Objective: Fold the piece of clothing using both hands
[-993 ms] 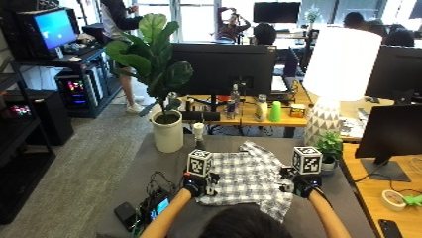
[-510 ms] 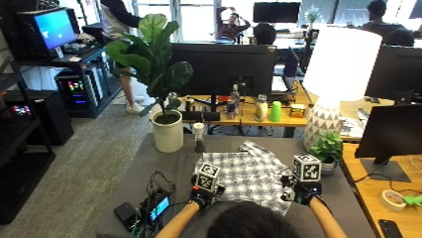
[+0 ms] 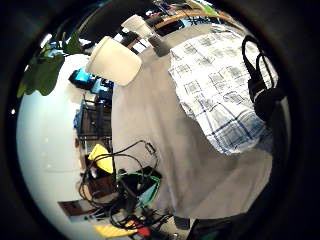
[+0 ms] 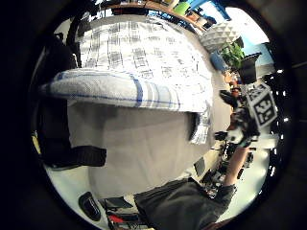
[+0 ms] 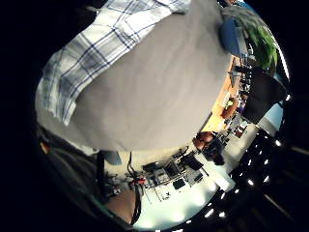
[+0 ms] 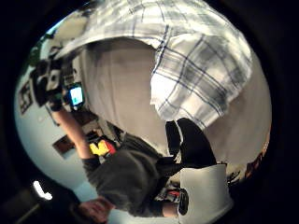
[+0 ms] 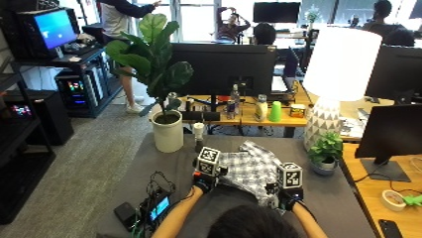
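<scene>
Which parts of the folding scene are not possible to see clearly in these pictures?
- Near edge of the checked shirt: outside view, hidden behind the person's head.
- Fingers of the left hand and right hand: outside view, covered by marker cubes and cloth; the grip shows only in palm views.
- Small items beside the table edge near the left forearm: too small to identify.
- Shirt's collar and sleeves: crumpled, indistinguishable in any view.
</scene>
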